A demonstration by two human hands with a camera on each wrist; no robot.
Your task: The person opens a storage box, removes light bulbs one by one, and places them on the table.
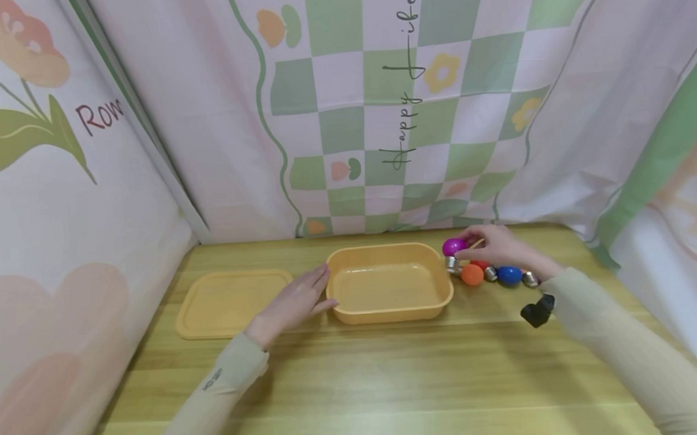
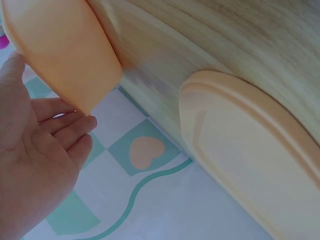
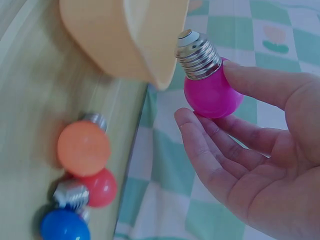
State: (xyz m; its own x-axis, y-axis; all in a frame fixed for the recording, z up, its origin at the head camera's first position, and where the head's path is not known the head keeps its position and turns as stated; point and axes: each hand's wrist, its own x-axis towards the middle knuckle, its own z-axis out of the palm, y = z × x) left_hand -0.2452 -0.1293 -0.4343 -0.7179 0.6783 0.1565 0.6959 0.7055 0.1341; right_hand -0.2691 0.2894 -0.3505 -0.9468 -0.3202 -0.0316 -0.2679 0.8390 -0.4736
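Observation:
A magenta light bulb (image 3: 214, 94) with a silver screw base is pinched between the thumb and fingers of my right hand (image 3: 260, 150). In the head view this right hand (image 1: 501, 246) holds the bulb just beyond the right rim of a yellow plastic box (image 1: 388, 315). My left hand (image 1: 294, 304) touches the box's left end, fingers fairly straight and thumb apart; the left wrist view has the fingertips (image 2: 87, 122) at the rim. Below my right hand lie an orange bulb (image 1: 472, 275), a red bulb (image 3: 101, 187) and a blue bulb (image 1: 509, 275).
A flat yellow lid (image 1: 229, 304) lies on the wooden table (image 1: 356, 386) left of the box, close to my left forearm. Patterned curtains (image 1: 390, 112) hang behind the table and at both sides. A black object (image 1: 538, 310) sits at my right wrist.

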